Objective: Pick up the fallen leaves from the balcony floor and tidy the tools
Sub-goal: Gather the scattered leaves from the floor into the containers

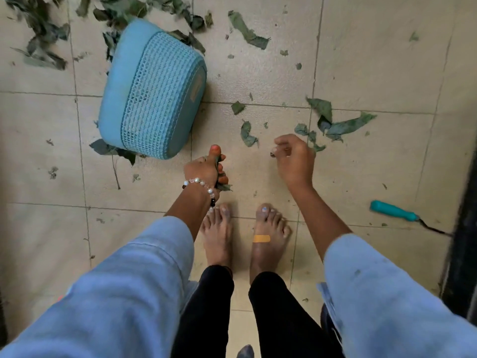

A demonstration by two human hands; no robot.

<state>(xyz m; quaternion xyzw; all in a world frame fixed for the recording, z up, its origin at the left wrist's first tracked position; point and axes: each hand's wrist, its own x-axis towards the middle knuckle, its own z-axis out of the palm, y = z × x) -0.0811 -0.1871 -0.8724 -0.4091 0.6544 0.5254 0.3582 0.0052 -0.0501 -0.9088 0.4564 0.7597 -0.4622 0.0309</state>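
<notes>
Green fallen leaves lie scattered on the beige tiled floor, with a thick heap [41, 29] at the top left and a cluster [335, 122] to the right. My left hand [206, 171], wearing a bead bracelet, grips a bunch of leaves just below a blue woven basket [152, 91] that lies tipped on its side. My right hand [294, 158] hovers above the floor with loosely curled fingers, next to the right cluster; it holds nothing that I can make out. A single leaf [248, 134] lies between the hands.
A teal-handled garden tool [395, 211] lies on the floor at the right, near a dark edge [462, 254]. My bare feet [245, 241] stand below the hands. Small leaf crumbs dot the tiles.
</notes>
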